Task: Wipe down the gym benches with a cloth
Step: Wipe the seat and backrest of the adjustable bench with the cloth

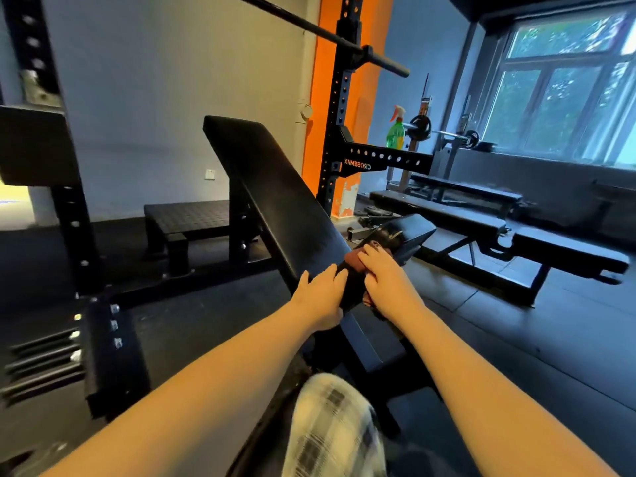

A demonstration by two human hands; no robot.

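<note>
**Incline bench, lower end of backrest: both hands down, cloth under the right**

Readable text: one item only. On the black rack arm (385, 160) behind the bench we read "CROSSMAX" in orange letters, mirrored. The label on the green spray bottle (395, 132) standing on that arm is too small to read.

Left to right: a black rack upright (70, 215) stands at the left. The incline bench (272, 197) runs diagonally through the centre, its backrest raised. The left hand (320, 297) lies flat on the backrest's lower end, fingers straight and together, holding nothing. Just beside it, to the right, sits the brown cloth (354, 262). The right hand (387, 282) lies on top of it with fingers bent down over it, gripping and pressing it where the backrest meets the seat pad (413, 235). Cloth shows ahead of the fingertips and again below the heel of the hand.

Farther right, flat benches (454, 215) stand below a window (568, 84).
</note>
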